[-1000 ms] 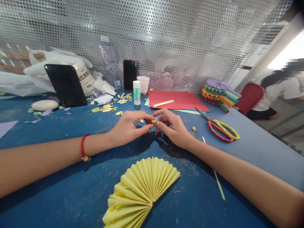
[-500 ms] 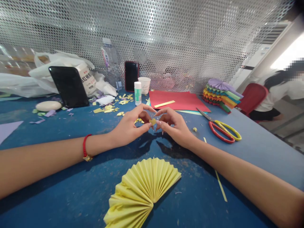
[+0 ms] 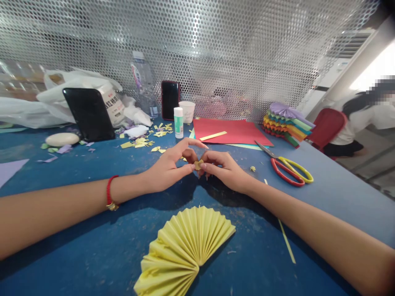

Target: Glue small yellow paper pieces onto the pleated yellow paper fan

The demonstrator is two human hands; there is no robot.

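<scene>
My left hand [image 3: 168, 166] and my right hand [image 3: 224, 168] meet fingertip to fingertip over the blue table [image 3: 92, 230]. Between them they pinch a small yellow paper scrap [image 3: 198, 165]. The left index finger sticks out above the scrap; the right fingers are curled in. A red cord bracelet [image 3: 110, 193] circles my left wrist. A pleated yellow paper fan [image 3: 182, 250] lies flat on the table just in front of both hands, untouched.
Red-and-yellow scissors [image 3: 288, 168] lie to the right. Red paper sheets [image 3: 230, 131], a glue stick [image 3: 178, 122], a paper cup [image 3: 187, 111], two phones [image 3: 89, 114], a stack of coloured fans [image 3: 286, 122] and yellow scraps [image 3: 145, 142] sit before a perforated metal screen. A person sits at far right.
Both hands dropped slightly toward the table and closed tighter on the yellow scrap; the right fingers curled in further. The fan stayed put.
</scene>
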